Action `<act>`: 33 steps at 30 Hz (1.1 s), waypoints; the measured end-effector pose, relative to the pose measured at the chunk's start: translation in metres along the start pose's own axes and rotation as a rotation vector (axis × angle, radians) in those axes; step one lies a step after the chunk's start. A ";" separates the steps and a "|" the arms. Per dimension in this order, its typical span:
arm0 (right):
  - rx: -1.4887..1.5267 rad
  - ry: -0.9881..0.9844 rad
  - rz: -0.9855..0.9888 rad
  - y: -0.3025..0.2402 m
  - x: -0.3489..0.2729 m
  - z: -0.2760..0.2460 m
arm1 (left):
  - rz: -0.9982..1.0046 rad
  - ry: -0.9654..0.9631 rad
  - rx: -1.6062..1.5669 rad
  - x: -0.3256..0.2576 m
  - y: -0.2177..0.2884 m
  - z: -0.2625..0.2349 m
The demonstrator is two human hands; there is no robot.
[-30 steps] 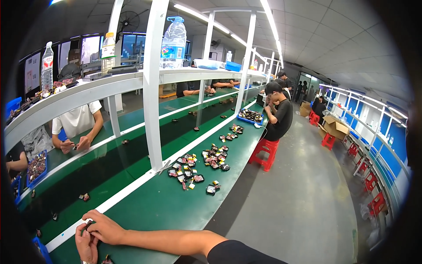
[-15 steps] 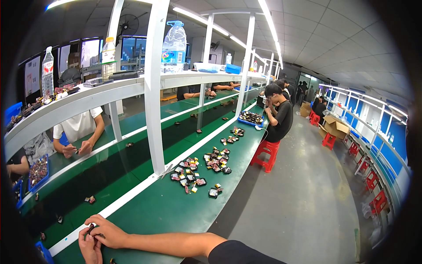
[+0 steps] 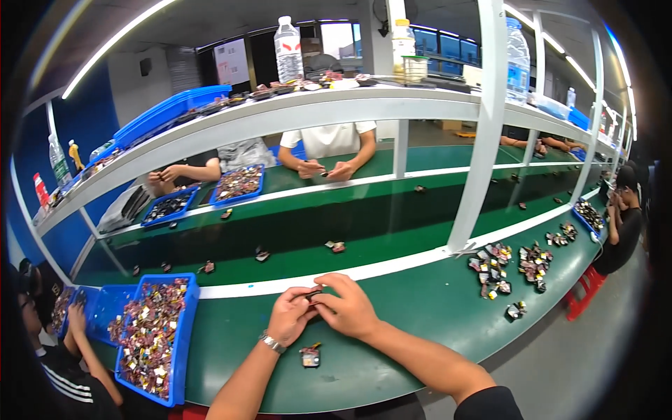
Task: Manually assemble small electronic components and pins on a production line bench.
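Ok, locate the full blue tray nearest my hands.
In the head view, the full blue tray is at the lower left, on the near side of the green bench, to the left of your left hand.

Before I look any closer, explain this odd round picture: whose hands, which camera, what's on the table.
There is no machine here: these are a person's own bare hands. A wide fisheye camera worn on that person's head looks down at them, so straight edges bend toward the rim. The left hand, with a metallic band on its wrist, and the right hand together hold a small dark piece, partly hidden. On the green table lie a loose part, closer to the body, and loose piles at right; a blue tray of small parts is at left.
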State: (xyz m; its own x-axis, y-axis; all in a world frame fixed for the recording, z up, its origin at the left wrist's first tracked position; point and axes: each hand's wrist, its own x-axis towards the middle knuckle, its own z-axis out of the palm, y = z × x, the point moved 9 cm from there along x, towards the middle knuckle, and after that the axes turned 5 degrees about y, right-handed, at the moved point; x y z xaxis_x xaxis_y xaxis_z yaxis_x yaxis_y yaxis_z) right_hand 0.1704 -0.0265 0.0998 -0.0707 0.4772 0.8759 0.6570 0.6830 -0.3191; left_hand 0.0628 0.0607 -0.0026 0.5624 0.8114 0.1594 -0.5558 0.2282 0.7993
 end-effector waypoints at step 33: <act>-0.062 -0.062 0.173 0.024 -0.010 0.016 | -0.111 0.176 0.108 0.000 -0.009 -0.005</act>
State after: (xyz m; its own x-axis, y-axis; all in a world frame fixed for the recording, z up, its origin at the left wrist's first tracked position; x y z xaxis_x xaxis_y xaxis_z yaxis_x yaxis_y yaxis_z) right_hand 0.1748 -0.0055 0.0775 0.0021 0.6189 0.7855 0.7081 0.5538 -0.4381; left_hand 0.0647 0.0610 -0.0123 0.4961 0.8678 -0.0289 -0.4221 0.2701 0.8654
